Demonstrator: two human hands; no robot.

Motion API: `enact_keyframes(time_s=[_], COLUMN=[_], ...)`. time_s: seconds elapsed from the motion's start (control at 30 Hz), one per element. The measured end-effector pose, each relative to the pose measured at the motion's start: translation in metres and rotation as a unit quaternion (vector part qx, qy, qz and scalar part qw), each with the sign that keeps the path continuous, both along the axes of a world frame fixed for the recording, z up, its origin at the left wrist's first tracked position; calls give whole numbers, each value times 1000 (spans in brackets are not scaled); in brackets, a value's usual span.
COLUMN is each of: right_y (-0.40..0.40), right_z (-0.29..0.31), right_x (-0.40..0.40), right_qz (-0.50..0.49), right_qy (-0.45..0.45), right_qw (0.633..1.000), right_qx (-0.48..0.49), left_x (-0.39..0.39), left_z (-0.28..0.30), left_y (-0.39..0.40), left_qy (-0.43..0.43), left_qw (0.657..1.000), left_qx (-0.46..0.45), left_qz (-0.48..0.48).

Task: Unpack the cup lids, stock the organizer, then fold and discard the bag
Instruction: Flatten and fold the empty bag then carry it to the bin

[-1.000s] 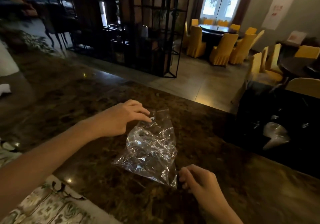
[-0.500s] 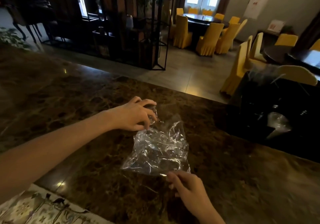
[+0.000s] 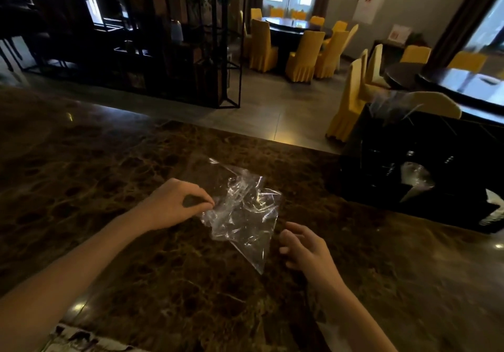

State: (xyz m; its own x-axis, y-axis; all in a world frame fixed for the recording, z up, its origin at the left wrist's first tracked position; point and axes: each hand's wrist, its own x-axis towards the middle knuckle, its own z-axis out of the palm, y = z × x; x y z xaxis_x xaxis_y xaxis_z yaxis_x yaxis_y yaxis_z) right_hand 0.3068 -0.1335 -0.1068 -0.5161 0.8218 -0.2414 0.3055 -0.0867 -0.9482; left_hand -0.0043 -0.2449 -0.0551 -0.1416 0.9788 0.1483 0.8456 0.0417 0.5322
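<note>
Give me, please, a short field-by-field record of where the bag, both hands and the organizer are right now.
bag: clear plastic bag, empty and crumpled, lying on the marble counter
left hand: left hand pinching the bag's left edge
right hand: right hand open beside the bag's right edge, apparently not gripping it
organizer: black organizer at the counter's right, contents too dark to tell
task stage: bag not yet folded

One clear bag [image 3: 242, 212], two hands: left hand [image 3: 174, 204], right hand [image 3: 302, 248]; one black organizer [image 3: 425, 171].
</note>
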Motion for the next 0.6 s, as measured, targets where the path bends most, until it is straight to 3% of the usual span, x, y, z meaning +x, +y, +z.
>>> enact_keyframes(time_s=[0.2,0.6], right_y=[-22,1], right_z=[-6,-8], right_x=[4,19], right_qz=[33,-106], right_qy=[35,110], right_qw=[993,975], right_qx=[-105,-163], left_x=[22,22], left_z=[-24,-36], left_y=[-21,-46], left_qy=[-45,-120], left_qw=[995,992], left_qx=[56,22], left_qz=[63,3])
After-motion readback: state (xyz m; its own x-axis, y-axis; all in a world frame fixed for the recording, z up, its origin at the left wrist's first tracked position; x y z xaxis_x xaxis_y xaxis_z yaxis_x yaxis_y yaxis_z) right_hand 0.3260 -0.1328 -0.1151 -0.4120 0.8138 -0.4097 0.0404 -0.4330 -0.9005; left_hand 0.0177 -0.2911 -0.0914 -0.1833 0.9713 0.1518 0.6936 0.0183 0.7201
